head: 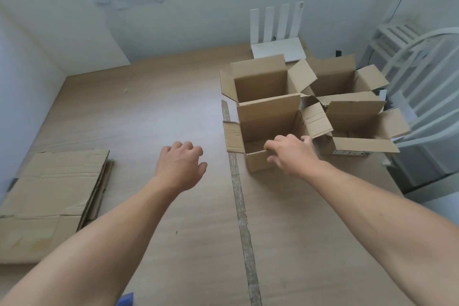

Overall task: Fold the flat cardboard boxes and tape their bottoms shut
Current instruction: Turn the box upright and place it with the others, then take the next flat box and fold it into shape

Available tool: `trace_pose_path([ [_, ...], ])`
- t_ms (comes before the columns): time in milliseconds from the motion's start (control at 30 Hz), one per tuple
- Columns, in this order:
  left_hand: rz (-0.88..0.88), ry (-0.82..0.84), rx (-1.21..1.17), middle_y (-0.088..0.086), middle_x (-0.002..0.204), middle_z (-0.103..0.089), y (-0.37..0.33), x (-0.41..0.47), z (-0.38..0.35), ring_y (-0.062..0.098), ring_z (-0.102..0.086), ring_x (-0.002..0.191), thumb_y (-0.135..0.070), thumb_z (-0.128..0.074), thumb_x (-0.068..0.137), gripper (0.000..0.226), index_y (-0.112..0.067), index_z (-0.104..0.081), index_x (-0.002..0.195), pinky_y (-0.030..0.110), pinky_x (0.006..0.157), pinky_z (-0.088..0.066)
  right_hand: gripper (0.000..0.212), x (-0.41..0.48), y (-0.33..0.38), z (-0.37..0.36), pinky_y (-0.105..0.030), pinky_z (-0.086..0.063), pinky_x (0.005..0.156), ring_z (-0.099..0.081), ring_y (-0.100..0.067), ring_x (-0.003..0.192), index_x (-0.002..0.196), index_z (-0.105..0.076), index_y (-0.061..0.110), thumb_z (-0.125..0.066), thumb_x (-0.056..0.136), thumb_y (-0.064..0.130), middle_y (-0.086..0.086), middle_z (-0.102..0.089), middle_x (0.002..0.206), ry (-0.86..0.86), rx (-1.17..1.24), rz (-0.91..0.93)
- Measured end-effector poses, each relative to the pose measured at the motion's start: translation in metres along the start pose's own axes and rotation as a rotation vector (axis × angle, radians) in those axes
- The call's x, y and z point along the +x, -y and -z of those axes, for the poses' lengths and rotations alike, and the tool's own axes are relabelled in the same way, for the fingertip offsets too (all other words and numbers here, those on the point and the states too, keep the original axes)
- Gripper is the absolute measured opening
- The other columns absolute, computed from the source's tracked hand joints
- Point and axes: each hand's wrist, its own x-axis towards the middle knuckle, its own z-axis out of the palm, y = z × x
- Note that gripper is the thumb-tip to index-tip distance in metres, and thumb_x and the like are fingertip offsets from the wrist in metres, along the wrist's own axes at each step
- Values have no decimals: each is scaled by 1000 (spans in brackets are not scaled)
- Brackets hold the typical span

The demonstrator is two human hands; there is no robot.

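While L-hand (180,164) loose; R-hand (289,154) round box rim (254,152)

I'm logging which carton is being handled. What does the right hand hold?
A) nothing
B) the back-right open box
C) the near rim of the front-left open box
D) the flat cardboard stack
C: the right hand has its grip on the near rim of the front-left box, fingers curled at its edge, while the flat stack lies untouched at far left.
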Motion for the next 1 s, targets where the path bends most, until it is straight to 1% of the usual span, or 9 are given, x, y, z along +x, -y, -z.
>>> trace_pose_path([
  [133,13,12,-37,-4,124,-57,-1,5,-4,21,-47,117,-48,-43,98,37,-28,-55,127,37,99,-34,18,2,-2,5,-55,-27,105,-45,-22,116,115,-52,34,-49,99,42,6,-52,118,38,-27,2],
  [233,47,26,-91,-4,125,-57,4,4,-9,21,-48,117,-48,-45,98,38,-29,-54,130,37,98,-35,25,-3,3,13,-55,-28,108,-44,-23,121,124,-50,33,-49,99,39,4,-50,126,67,-45,42],
  [367,92,76,-132,-2,122,-58,23,-10,-14,23,-53,113,-45,-45,98,38,-28,-53,131,36,91,-41,35,-4,33,26,-51,-31,107,-47,-25,118,132,-51,30,-47,99,40,2,-52,128,-74,-36,116],
  [433,121,97,-161,-3,122,-58,39,-22,-19,23,-55,112,-45,-44,98,38,-28,-53,131,36,89,-44,33,-1,63,30,-48,-32,105,-50,-27,113,128,-54,28,-46,99,42,1,-55,124,-161,-54,168],
  [500,163,110,-201,-3,124,-57,61,-33,-24,22,-54,114,-45,-44,98,38,-28,-53,131,37,91,-45,33,1,101,30,-44,-36,95,-53,-28,106,128,-52,27,-45,99,41,0,-56,119,-222,-67,238],
  [567,195,105,-231,-3,125,-57,87,-47,-29,22,-54,116,-44,-44,99,38,-28,-53,132,37,91,-45,32,3,145,26,-39,-34,82,-54,-30,100,126,-50,24,-42,100,40,-2,-56,115,-229,-89,280],
  [667,234,97,-255,-4,128,-56,132,-73,-35,21,-53,117,-42,-43,99,37,-28,-52,132,35,89,-46,31,4,213,11,-35,-30,73,-54,-32,99,121,-55,20,-41,101,39,-4,-57,111,-188,-144,310],
  [800,287,131,-280,-5,130,-53,202,-104,-48,22,-53,118,-44,-42,99,37,-29,-51,132,36,88,-47,29,5,291,-10,-35,-30,72,-54,-32,95,110,-56,16,-38,102,37,-5,-57,105,-155,-190,376],
  [1000,369,132,-285,2,130,-57,304,-152,-80,26,-52,122,-43,-47,97,39,-26,-56,130,38,97,-45,31,16,388,-50,-36,-32,72,-52,-30,97,115,-54,18,-37,102,41,-4,-56,108,-15,-148,384],
])
